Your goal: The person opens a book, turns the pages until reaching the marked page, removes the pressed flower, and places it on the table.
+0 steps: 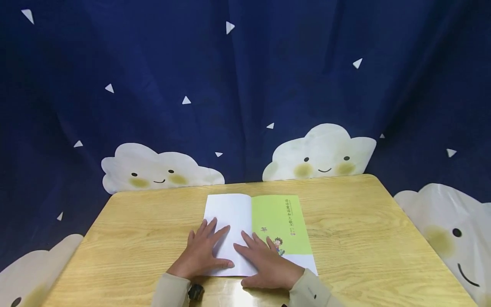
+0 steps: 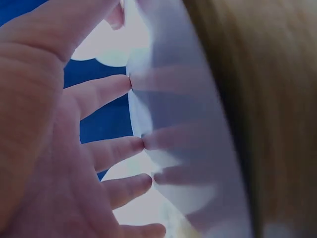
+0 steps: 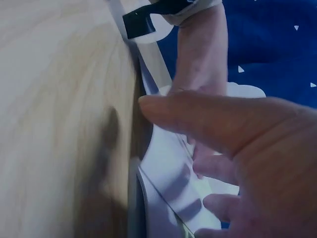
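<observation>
A booklet [image 1: 276,213] lies open on the wooden table, its left page white and its right page green with printed characters and a small cartoon child. My left hand [image 1: 203,249] rests with spread fingers on the white page [image 1: 230,209], thumb pointing toward the fold. Across the fold lies my right hand [image 1: 264,262], fingers spread over the lower part of both pages, thumb by the bottom edge. In the left wrist view, the fingertips [image 2: 136,144] touch the white paper. The right wrist view shows the right thumb [image 3: 173,111] held out near the booklet's lower edge.
The wooden table [image 1: 145,230] extends to both sides of the booklet. Behind it hangs a dark blue curtain [image 1: 245,85] with white triangles and smiling clouds. A small black device [image 1: 196,292] sits at the left wrist.
</observation>
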A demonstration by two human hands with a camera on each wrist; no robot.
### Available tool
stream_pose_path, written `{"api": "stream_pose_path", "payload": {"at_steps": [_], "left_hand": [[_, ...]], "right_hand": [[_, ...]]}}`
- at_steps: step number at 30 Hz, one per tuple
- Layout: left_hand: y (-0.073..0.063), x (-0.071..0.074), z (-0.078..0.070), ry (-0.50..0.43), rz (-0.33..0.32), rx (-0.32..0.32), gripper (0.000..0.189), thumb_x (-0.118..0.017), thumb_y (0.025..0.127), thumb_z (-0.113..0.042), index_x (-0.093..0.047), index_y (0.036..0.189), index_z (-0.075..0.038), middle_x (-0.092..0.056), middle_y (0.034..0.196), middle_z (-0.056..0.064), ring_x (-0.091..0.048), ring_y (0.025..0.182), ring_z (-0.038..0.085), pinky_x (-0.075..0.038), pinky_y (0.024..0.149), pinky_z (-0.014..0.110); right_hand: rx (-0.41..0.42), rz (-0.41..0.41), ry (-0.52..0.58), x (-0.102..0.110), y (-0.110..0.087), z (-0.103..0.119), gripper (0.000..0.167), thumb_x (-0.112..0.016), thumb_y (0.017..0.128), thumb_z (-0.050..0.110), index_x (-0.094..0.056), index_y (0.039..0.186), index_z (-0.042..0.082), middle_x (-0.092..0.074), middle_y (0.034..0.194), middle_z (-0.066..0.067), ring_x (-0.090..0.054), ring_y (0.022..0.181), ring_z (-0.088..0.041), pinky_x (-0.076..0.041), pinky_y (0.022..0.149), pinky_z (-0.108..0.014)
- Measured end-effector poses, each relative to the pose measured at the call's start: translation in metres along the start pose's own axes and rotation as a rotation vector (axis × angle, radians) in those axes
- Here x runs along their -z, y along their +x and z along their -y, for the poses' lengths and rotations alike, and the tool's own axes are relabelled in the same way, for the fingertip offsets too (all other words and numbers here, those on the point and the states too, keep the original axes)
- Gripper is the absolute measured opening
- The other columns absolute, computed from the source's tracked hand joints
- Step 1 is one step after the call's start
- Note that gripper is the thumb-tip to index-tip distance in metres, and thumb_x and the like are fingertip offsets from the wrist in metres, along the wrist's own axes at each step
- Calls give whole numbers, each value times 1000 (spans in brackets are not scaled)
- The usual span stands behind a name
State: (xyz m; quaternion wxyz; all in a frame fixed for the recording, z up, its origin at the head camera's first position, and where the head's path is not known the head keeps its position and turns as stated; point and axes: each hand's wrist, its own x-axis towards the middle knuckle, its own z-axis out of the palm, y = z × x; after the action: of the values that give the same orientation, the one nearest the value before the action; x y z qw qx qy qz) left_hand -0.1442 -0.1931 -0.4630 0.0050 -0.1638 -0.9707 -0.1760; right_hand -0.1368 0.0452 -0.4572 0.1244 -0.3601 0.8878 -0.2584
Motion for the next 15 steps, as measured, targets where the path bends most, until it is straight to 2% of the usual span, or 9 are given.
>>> {"api": "stream_pose_path", "payload": {"at_steps": [6, 15], "left_hand": [[8, -9, -6, -41, 47, 6, 93, -73, 69, -67, -47, 144, -18, -29, 151, 27, -19, 138, 54, -17, 103, 74], [23, -17, -23, -137, 57, -3, 91, -76, 72, -59, -45, 144, -12, -24, 151, 32, -13, 138, 56, -14, 108, 69]], "right_hand": [[2, -55, 59, 16, -8, -21, 75, -70, 84, 40, -41, 147, 13, -22, 159, -10, -18, 144, -37, -10, 113, -62], [-107, -168, 128, 55, -24, -60, 78, -71, 85, 41, -38, 149, 13, -17, 160, -13, -12, 146, -35, -3, 114, -61]]}}
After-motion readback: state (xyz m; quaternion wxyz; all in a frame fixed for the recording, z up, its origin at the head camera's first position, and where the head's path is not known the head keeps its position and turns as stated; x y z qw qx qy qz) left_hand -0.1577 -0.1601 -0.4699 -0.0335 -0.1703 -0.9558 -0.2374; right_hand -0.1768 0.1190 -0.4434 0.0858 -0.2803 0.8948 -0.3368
